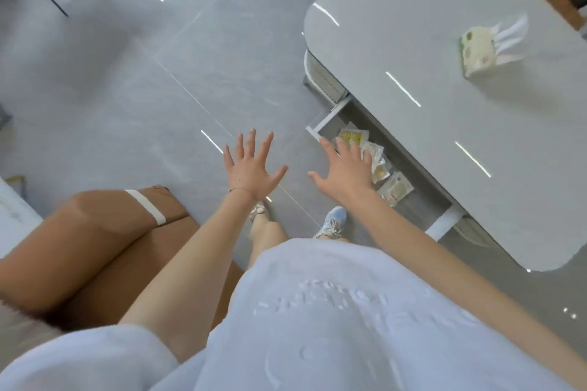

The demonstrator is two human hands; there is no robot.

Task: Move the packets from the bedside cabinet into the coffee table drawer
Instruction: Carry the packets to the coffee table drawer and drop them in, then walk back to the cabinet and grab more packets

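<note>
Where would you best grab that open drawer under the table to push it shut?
Press the drawer's white front panel, coming from the floor side with a flat palm. That panel is the broad face that sticks out past the coffee table; the packets lie inside, clear of it.

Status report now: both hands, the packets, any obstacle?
Left hand open, empty. Right hand open, empty. Packets in open drawer. No obstacle.
</note>
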